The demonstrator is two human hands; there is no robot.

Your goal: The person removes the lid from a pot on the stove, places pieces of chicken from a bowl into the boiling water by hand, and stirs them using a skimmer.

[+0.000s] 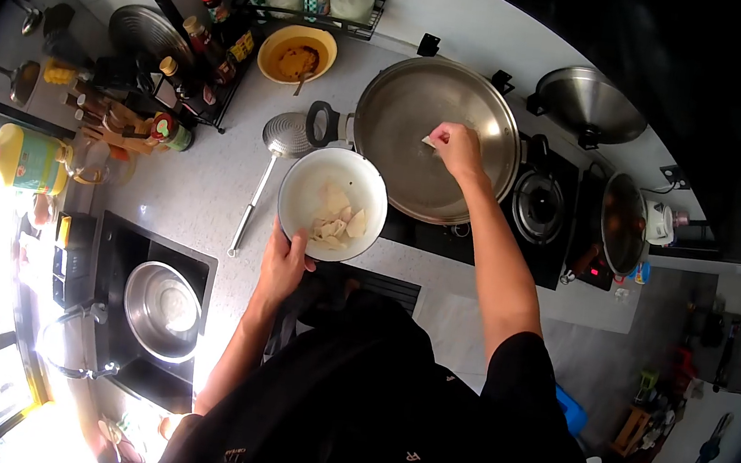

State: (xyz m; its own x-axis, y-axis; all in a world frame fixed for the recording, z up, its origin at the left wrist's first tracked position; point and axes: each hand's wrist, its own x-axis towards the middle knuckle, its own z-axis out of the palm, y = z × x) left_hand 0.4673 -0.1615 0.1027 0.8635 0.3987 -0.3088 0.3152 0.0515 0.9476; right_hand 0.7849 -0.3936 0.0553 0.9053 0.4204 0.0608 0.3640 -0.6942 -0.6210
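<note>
My left hand [283, 265] grips the near rim of a white enamel bowl [307, 182], which is tilted a little toward me. Several pale, flat slices [334, 225] lie together in the bowl. Over the large steel wok [389, 155] on the stove, my right hand [457, 148] pinches one small pale slice [429, 141] between thumb and fingertips. Some liquid with a sheen seems to cover the wok's bottom. The bowl overlaps the wok's left edge in this view, close to the wok's black side handle [321, 124].
A long-handled skimmer [287, 135] lies left of the bowl. Behind it stands a yellow bowl [274, 51] with brown-orange contents and a spoon. Sauce bottles [200, 37] crowd the back left corner. A steel basin [135, 300] sits in the sink; a second burner [538, 204] is right of the wok.
</note>
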